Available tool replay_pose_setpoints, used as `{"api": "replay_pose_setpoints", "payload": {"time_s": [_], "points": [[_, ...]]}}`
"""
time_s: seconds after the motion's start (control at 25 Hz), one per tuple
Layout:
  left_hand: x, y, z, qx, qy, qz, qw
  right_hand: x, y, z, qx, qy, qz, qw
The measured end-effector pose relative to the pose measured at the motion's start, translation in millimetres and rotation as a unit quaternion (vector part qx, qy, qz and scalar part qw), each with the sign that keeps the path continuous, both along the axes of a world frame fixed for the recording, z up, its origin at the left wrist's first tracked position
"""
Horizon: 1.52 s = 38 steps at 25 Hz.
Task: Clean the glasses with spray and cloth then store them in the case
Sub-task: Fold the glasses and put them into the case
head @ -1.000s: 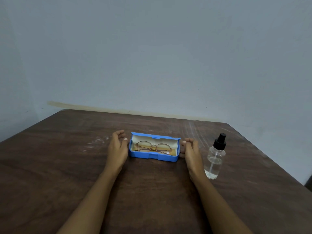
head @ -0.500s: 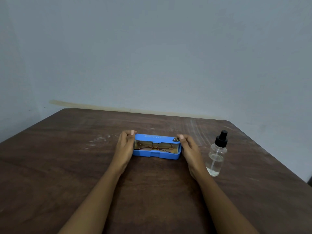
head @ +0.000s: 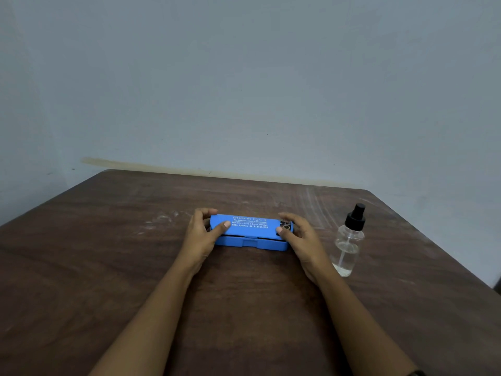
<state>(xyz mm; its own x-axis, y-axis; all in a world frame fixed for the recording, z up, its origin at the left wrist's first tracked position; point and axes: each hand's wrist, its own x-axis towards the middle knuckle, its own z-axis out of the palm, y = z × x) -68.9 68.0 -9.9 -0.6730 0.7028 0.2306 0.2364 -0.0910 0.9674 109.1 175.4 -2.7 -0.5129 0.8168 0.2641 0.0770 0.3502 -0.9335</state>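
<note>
case | lid open a second ago, now down over glasses | left hand, right hand clamped on ends | storing nearly done

You have bare desk left of the glasses case; a spray bottle stands near its right end.

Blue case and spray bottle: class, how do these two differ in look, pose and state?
The blue case is opaque; the spray bottle is clear with a black top. The case lies flat; the bottle stands upright. The left hand and right hand grip the case's ends; nobody touches the bottle. Both rest on the table.
</note>
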Motion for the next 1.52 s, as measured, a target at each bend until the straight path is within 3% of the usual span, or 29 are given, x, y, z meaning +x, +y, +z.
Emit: {"api": "replay_pose_setpoints", "payload": {"time_s": [0.2, 0.4, 1.16, 1.32, 1.52], "points": [[3, -3, 3, -0.055, 0.090, -0.015, 0.994, 1, -1, 4, 0.042, -0.083, 0.054, 0.994], [8, -3, 7, -0.093, 0.201, -0.017, 0.975, -2, 0, 3, 0.089, -0.123, 0.040, 0.988], [15, -5, 12, -0.144, 0.200, 0.001, 0.969, -6, -11, 5, 0.132, -0.175, -0.033, 0.975], [21, -8, 12, -0.118, 0.196, 0.052, 0.972, -3, -18, 4, 0.060, -0.117, -0.096, 0.987], [32, -16, 11, -0.093, 0.189, 0.067, 0.975, 4, -28, 7, 0.030, -0.112, -0.096, 0.989]]}}
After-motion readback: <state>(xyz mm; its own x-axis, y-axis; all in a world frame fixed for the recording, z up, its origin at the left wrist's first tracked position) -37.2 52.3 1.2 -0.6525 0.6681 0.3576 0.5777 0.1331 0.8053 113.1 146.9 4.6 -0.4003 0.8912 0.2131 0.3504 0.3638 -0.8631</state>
